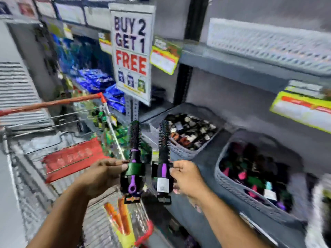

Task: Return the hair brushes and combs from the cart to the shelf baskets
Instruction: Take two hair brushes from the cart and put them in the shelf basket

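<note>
My left hand (105, 173) grips a round black brush with a purple handle and green band (134, 149), held upright. My right hand (188, 178) grips a second round black brush with a purple handle and a white label (163, 151), also upright, beside the first. Both brushes hang between the wire cart (59, 151) on the left and the shelf on the right. An orange comb pack (121, 221) lies in the cart below my hands. Two grey baskets stand on the shelf: a far basket (184, 152) and a near basket (232, 187), both full of dark hair items.
The cart has a red handle (53, 103) and a red flap. A "BUY 2 GET 1 FREE" sign (131, 54) hangs above. An upper shelf carries a white basket (268, 43) and yellow price tags. Blue packets fill the shelves further back.
</note>
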Available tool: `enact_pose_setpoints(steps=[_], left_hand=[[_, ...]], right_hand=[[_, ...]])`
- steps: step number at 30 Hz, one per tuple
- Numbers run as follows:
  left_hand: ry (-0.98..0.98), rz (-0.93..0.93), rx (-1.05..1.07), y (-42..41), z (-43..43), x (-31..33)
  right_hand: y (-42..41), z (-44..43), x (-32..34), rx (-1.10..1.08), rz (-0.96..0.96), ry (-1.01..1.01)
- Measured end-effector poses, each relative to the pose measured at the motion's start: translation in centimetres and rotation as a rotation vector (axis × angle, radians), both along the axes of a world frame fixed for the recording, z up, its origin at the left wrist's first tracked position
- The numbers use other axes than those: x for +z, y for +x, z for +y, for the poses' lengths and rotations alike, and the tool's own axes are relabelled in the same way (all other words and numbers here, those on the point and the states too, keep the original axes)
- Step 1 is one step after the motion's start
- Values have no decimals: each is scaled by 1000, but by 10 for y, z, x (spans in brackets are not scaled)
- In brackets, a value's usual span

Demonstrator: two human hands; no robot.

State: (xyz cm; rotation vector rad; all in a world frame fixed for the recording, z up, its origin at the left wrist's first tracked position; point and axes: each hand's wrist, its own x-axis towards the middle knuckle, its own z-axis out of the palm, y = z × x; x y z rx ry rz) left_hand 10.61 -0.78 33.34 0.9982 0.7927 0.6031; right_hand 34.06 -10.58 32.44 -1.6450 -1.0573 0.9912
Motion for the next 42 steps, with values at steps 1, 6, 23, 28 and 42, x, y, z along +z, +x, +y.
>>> enact_pose_setpoints(steps=[1,6,23,28,42], left_hand=[[15,-7,-47,15,-6,8],[28,-32,-188,85,-24,38],[187,365,-385,345,-25,52],[340,506,-380,374,-18,40],[549,800,-532,392,-18,39]], right_hand=[[12,-15,5,-35,23,3],[63,-72,28,-219,34,-13],[238,-107,32,-762,-59,-86],[263,-92,2,-777,-102,-235],[256,-83,-16,-716,-206,-450]])
